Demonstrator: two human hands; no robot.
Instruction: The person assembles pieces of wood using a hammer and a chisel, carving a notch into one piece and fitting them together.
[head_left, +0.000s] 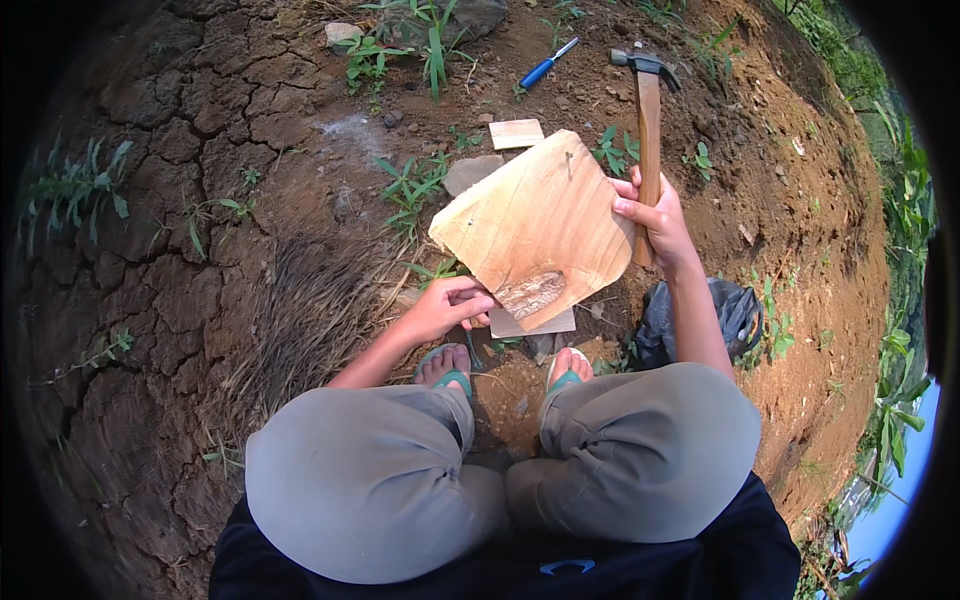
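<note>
A pale wooden board (545, 225) is tilted in front of me, with a rough bark-like patch at its near corner. A nail (570, 166) stands up from its far corner, and a small dark spot marks its left side. My left hand (452, 308) has its fingers closed at the board's near left edge. My right hand (655, 218) is wrapped round the wooden handle of a claw hammer (648, 130), its head pointing away from me. The thumb and fingertips of that hand also touch the board's right edge.
Beyond the board lie a small wooden piece (516, 134), a flat stone (472, 175) and a blue-handled screwdriver-like tool (548, 64). Another wooden piece (533, 322) sits under the near corner. A black plastic bag (735, 318) rests at right. Cracked soil (190, 150) spreads left.
</note>
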